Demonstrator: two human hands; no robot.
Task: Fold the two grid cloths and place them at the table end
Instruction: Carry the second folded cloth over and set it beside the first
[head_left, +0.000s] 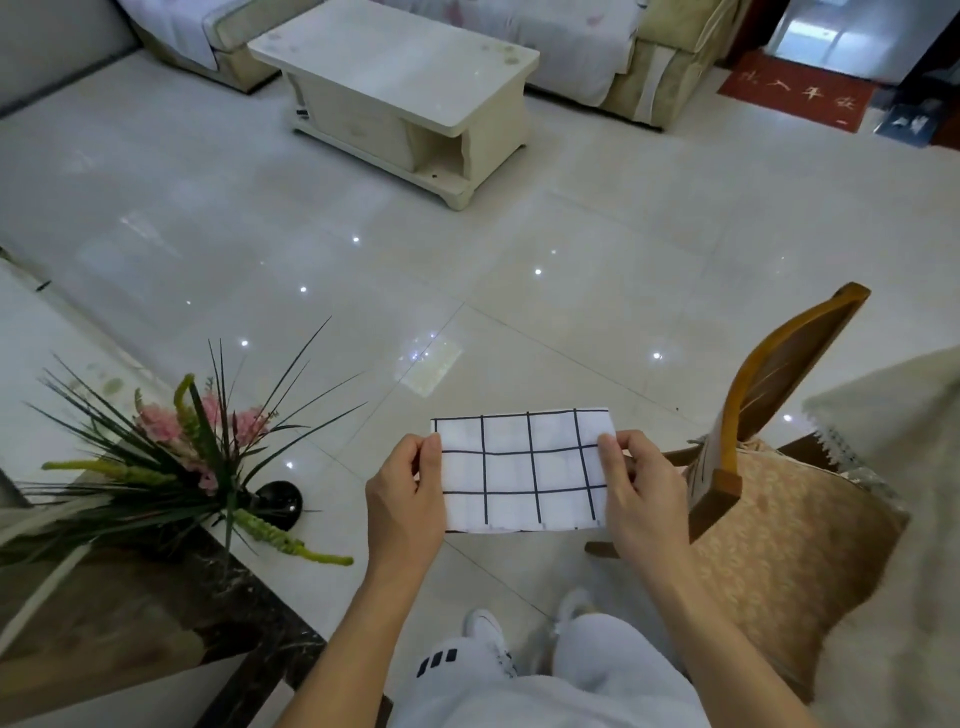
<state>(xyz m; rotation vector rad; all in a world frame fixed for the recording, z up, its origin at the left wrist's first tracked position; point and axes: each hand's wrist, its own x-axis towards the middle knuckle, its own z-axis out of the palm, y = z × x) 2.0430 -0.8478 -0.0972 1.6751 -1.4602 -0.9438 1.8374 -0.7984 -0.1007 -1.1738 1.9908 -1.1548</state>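
Observation:
A white cloth with a black grid (522, 470) hangs folded into a small rectangle in the air above the floor, in front of my legs. My left hand (405, 499) pinches its left edge near the top corner. My right hand (641, 493) pinches the right edge at the same height. The cloth is taut and flat between the two hands. Only this one grid cloth is in view. A table with a pale cloth (893, 467) shows at the right edge.
A wooden chair (769, 415) with a tan cushion stands close on my right. On my left, a dark marble counter (171, 613) carries a black vase of pink flowers and long leaves (208, 457). A white coffee table (400, 88) and sofas stand across the tiled floor.

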